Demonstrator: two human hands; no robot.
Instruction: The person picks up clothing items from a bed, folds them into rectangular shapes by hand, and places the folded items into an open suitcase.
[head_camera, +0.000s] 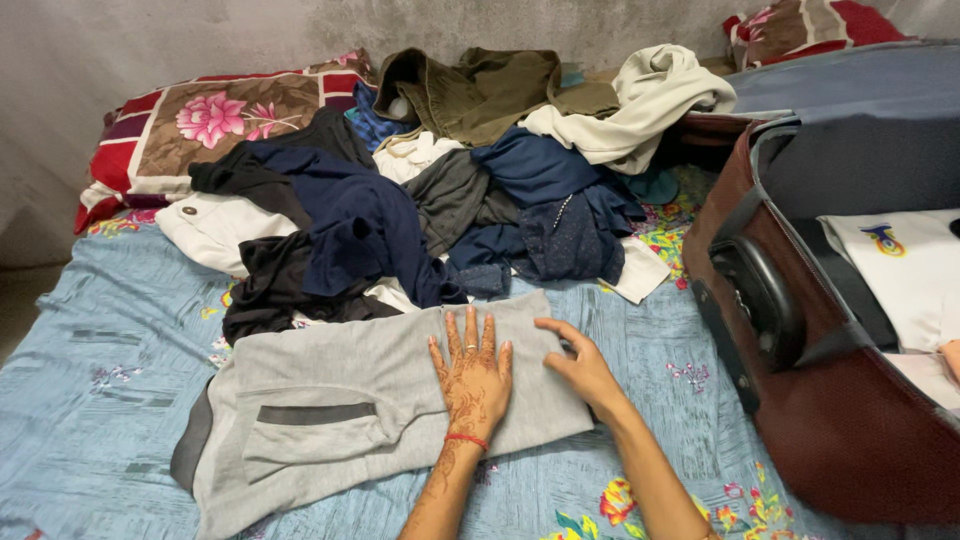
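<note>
Both hands flat, fingers spread: left hand, right hand pinned grey garment smooth on bed; clothes pile behind, suitcase open alongside.

no packages, signs or screens show here. the nearest thing to a label is a small printed emblem on the white folded cloth lying inside the open maroon suitcase at the right: a curled shape in blue and yellow with a touch of red, set near the cloth's upper left corner. its detail is too small to make out. a round pale button sits on the cream garment at the left of the clothes pile; it carries no tag that can be seen.
</note>
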